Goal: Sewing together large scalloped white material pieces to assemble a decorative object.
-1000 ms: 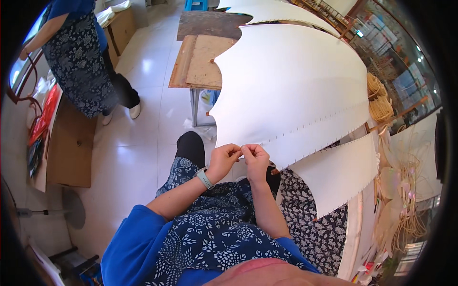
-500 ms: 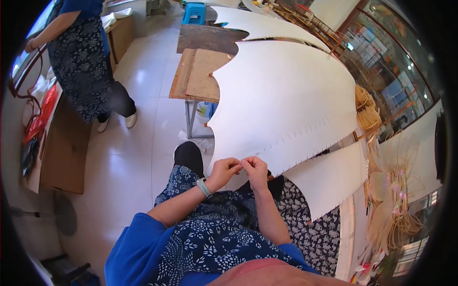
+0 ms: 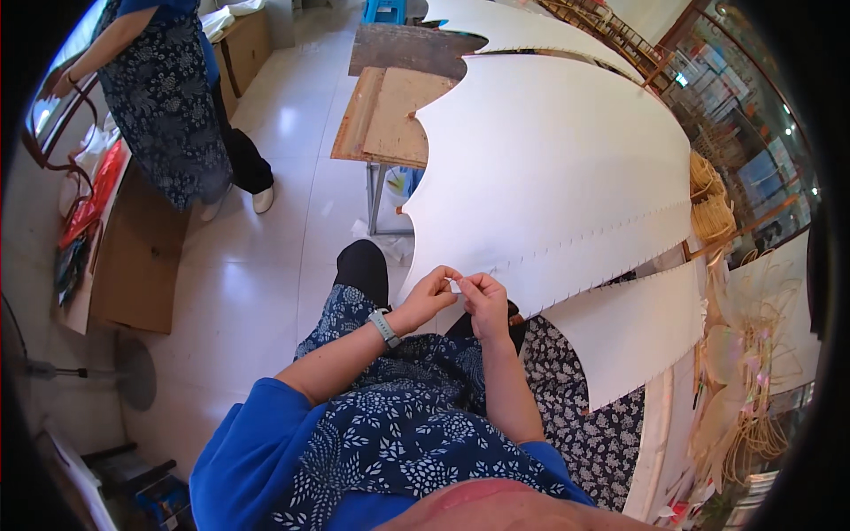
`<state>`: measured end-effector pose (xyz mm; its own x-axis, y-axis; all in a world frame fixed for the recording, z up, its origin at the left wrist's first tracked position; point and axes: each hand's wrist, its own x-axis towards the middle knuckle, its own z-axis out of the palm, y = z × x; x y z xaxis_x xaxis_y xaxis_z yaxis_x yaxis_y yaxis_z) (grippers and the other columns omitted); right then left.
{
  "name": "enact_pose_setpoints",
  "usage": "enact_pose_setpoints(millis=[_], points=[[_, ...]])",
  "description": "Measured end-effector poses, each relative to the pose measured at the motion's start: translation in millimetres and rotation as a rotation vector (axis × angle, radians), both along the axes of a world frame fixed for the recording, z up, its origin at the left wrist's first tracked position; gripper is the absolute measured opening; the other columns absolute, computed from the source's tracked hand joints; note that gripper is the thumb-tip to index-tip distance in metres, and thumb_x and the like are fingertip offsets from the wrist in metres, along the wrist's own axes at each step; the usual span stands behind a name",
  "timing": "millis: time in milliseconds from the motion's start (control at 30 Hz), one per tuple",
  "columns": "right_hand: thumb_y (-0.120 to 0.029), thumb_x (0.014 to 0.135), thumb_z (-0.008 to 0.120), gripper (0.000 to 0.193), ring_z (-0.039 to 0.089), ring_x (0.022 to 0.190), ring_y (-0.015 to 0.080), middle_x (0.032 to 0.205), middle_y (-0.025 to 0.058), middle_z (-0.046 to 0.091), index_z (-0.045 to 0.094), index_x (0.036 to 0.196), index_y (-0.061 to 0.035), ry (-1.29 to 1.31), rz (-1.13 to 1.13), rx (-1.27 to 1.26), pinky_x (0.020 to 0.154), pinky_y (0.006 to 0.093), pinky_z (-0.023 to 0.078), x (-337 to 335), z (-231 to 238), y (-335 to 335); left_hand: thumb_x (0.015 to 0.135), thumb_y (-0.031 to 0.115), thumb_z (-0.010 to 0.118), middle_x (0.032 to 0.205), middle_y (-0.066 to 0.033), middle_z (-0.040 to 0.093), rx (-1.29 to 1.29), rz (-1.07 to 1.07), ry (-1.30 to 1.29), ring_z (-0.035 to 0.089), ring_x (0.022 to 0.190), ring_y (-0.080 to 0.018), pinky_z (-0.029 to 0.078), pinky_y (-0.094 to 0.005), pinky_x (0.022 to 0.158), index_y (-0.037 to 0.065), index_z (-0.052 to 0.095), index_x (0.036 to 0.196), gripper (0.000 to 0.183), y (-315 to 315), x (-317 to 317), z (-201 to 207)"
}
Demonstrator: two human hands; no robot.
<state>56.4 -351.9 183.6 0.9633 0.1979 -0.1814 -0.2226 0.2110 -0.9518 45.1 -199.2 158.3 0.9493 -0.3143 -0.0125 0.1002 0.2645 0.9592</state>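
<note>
Sheet [image 3: 567, 159], white, mostly beyond left grip [image 3: 429, 295] and right grip [image 3: 485, 303]

This looks like a craft workshop: there is a large scalloped white panel [image 3: 549, 159] with rows of short stitch-like marks [image 3: 591, 232]. Left of that panel stands a worn wooden desk [image 3: 407, 111]; right of it sit tan bundles [image 3: 712, 218] and loose pale strands [image 3: 753, 434]; farther to its left, a person [image 3: 111, 42] wears a patterned apron [image 3: 164, 106].

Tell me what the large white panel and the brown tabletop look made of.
Large white panel: probably taut fabric, possibly paper; matte and smooth, with stitch-like marks along one line. 
Brown tabletop: seemingly wood, unpolished, judging by its dull, blotchy surface.
</note>
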Motion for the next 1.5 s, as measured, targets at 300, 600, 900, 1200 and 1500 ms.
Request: enact_pose_setpoints(millis=[300,600,900,1200,1500], points=[[-0.001,0.084,0.061,0.002,0.049,0.067,0.004,0.073,-0.0018,0.056,0.06,0.082,-0.0003,-0.522,-0.108,-0.051,0.062,0.0172,0.04,-20,21,6,0.09,0.007,0.057,0.1,-0.0044,0.062,0.061,-0.133,-0.085,0.057,0.092,-0.0086,0.048,-0.0236,0.083,-0.002,0.054,0.116,0.027,-19,5,-11],[0.003,0.084,0.05,0.011,0.052,0.078,0.0088,0.085,0.0035,0.057,0.057,0.092,0.0011,-0.582,-0.078,-0.1,0.074,0.0216,0.041,-15,22,0,0.086,0.008,0.063,0.088,-0.0037,0.067,0.184,0.047,-0.158,0.059,0.081,-0.0073,0.05,-0.0232,0.074,-0.001,0.065,0.098,0.014,-33,13,-19],[0.005,0.076,0.05,0.027,0.061,0.092,0.0271,0.096,0.0136,0.063,0.055,0.102,0.001,-0.721,0.143,-0.693,0.103,0.0354,0.033,-2,-7,-7,0.083,0.007,0.067,0.081,-0.0039,0.066,-0.071,0.278,0.02,0.058,0.075,-0.006,0.047,-0.0203,0.068,-0.001,0.066,0.087,0.009,-3,1,-18],[-0.001,0.082,0.063,0.004,0.055,0.071,0.0135,0.076,0.0055,0.059,0.06,0.082,0.0009,-0.671,0.017,-0.701,0.067,0.0251,0.046,-8,-6,12,0.083,0.008,0.066,0.078,-0.0048,0.063,0.095,0.353,-0.052,0.057,0.072,-0.0073,0.048,-0.0217,0.064,-0.001,0.062,0.081,0.011,3,-3,-24],[0.002,0.081,0.064,0.004,0.054,0.069,0.0116,0.075,0.0047,0.058,0.06,0.08,0.0013,-0.792,0.06,-0.631,0.064,0.0237,0.045,-10,1,22,0.083,0.011,0.067,0.071,-0.0002,0.059,0.21,0.336,-0.07,0.048,0.063,-0.0037,0.041,-0.0201,0.056,0.001,0.063,0.084,0.012,25,-21,2]])
